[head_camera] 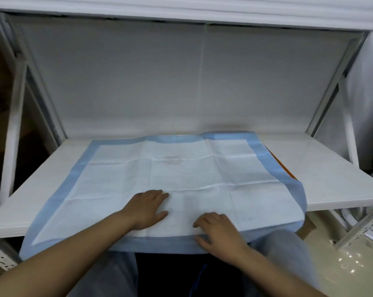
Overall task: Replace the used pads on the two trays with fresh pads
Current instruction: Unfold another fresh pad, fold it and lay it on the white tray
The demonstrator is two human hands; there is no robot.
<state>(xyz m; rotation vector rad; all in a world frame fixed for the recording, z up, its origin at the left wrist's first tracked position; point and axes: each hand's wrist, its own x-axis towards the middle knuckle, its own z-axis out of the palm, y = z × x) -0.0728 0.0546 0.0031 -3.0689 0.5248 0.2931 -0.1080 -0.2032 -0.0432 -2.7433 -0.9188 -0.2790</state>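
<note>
1. Pad point(160, 172): I see one white pad with a blue border, spread flat and creased into squares. It lies across the middle of the white shelf point(322, 166). Its near edge and near right corner hang over the shelf's front edge. A faint brownish stain sits near its centre, toward the back.
2. Left hand point(147, 207): I see it palm down on the near middle of the pad, fingers straight and together, thumb spread. It grasps nothing; it rests flat on the pad.
3. Right hand point(217, 232): just beside the left, at the pad's near edge. The fingers are bent, tips touching the white part, and the thumb lies on the blue border. I cannot tell whether it pinches the edge or only rests on it.
4. Orange item point(282, 166): a thin strip shows from under the pad's right border; I cannot tell what it is.
5. Legs in grey trousers point(284, 254): below the shelf's front edge, under the forearms.
6. Back wall point(160, 82) of the shelf unit: white, plain.
</note>
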